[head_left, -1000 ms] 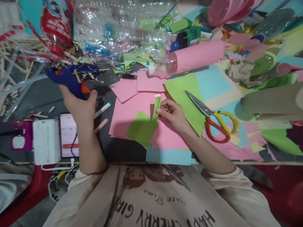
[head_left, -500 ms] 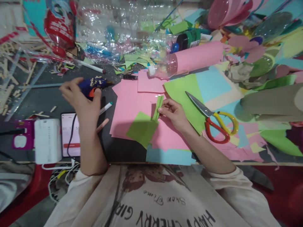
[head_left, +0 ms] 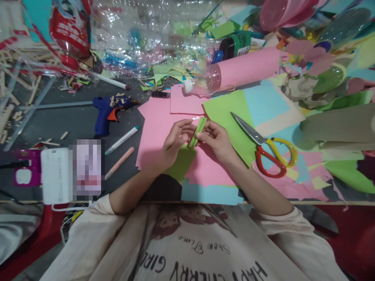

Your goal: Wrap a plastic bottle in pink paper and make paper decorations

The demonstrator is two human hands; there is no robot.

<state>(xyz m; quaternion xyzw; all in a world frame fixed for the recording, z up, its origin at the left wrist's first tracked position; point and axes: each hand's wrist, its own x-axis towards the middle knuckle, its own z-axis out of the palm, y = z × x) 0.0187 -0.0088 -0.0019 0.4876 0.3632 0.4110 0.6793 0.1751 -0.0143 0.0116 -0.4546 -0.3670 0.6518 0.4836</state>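
Observation:
A narrow folded strip of green paper (head_left: pixel 198 132) is pinched between the thumb and fingers of my right hand (head_left: pixel 217 140), tilted over the pink sheets. My left hand (head_left: pixel 175 141) is just left of the strip, its fingers curved and its thumb apart from them; whether its fingertips touch the strip is hard to see. Below it lies a green paper piece (head_left: pixel 183 164), partly covered by the hand. Pink paper (head_left: pixel 155 128) spreads underneath both hands. On the left rests a blue glue gun (head_left: pixel 102 113) with an orange trigger, no hand on it.
Scissors (head_left: pixel 260 142) with red and yellow handles lie right of my right hand. A pink-wrapped bottle (head_left: pixel 249 72) is behind. Two markers (head_left: pixel 124 138) lie on the left, near a white power adapter (head_left: pixel 55 175). Clear plastic bottles (head_left: pixel 131 23) and paper scraps crowd the back.
My left hand has left the glue gun and moved right, beside the folded green strip. My right hand still holds the strip in nearly the same place.

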